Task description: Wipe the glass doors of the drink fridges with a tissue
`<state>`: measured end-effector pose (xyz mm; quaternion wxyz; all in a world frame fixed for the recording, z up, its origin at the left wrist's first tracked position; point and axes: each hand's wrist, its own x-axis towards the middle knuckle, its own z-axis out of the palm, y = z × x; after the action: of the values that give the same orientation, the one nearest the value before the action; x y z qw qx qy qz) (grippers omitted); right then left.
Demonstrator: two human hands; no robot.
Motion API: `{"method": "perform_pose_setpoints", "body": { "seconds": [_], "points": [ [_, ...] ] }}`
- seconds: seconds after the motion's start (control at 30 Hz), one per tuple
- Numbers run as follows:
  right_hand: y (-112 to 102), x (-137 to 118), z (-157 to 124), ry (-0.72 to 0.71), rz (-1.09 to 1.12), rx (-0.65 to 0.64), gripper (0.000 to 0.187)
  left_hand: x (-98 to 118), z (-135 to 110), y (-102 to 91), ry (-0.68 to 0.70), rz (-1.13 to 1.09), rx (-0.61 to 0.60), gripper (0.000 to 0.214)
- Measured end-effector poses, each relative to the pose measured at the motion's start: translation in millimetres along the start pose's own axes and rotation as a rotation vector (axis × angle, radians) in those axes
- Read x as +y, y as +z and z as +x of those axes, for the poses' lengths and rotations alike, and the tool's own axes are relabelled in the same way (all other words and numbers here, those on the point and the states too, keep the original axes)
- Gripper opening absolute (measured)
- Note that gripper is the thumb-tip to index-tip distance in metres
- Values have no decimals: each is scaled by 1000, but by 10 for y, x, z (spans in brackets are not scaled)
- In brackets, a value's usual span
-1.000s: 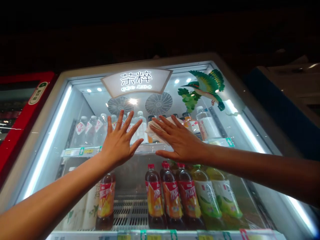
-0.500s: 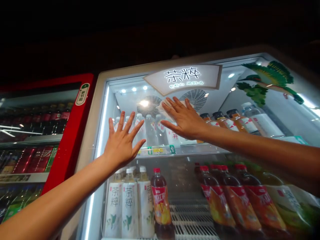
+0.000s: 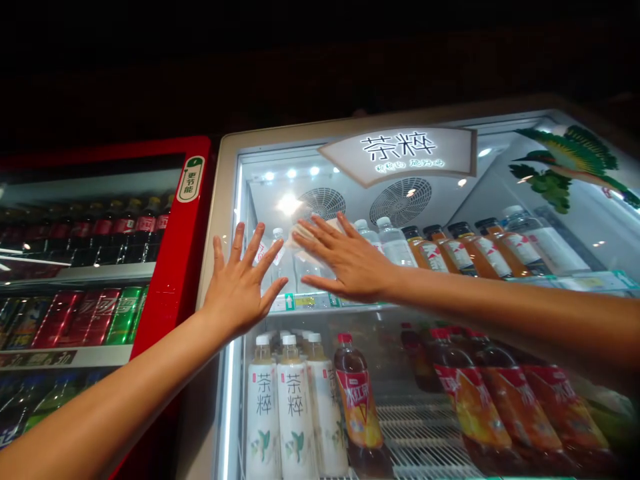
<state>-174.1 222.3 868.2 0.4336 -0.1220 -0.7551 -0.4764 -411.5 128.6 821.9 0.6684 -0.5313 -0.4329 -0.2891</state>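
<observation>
My left hand point(image 3: 243, 287) is open against the glass door of the drinks fridge point(image 3: 223, 220), fingers spread, near the door's left edge. It holds nothing. To its right, my right hand point(image 3: 353, 261) lies flat with a pale wiping cloth point(image 3: 295, 248) under its fingers, pressed to the glass. Most of the cloth is hidden by the fingers; whether it is paper or fabric I cannot tell. Behind the glass near my hands stand clear bottles point(image 3: 395, 241) on the upper shelf. Above the right hand is a fan-shaped sign point(image 3: 400, 155).
A red-framed fridge point(image 3: 173, 280) with cans and bottles stands on the left. Below my hands, white-labelled tea bottles point(image 3: 264, 413) and a red-capped iced tea bottle point(image 3: 357, 407) stand behind the glass. A bird sticker point(image 3: 575, 157) is at the upper right.
My right hand has moved left across the glass with the cloth, closer to my left hand. My left hand stays spread. The view has shifted, so the fridges appear further right.
</observation>
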Motion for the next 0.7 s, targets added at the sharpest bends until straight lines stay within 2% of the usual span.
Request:
{"method": "perform_pose_setpoints", "body": {
  "seconds": [0.1, 0.13, 0.27, 0.4, 0.43, 0.57, 0.7],
  "points": [
    [-10, -14, 71, 158, 3, 14, 88, -13, 18, -22, 2, -8, 0, 67],
    [-8, -29, 82, 149, 1, 19, 88, -13, 28, -31, 6, -10, -3, 67],
    [-2, -89, 65, -74, -21, -18, 87, 16, 70, -54, -2, -18, -14, 67],
    [-28, -2, -1, 102, -29, 12, 81, 110, 111, -67, -5, -26, -8, 66],
    [-38, 29, -36, 108, -26, 23, 81, 142, 126, -73, 0, -27, -15, 66],
    [-104, 221, -230, -54, -12, -16, 85, 308, 226, -104, -6, -27, -45, 66],
    [-209, 561, -493, 181, -18, -15, 84, 579, 366, -110, -16, -36, -44, 66]
  ]
}}
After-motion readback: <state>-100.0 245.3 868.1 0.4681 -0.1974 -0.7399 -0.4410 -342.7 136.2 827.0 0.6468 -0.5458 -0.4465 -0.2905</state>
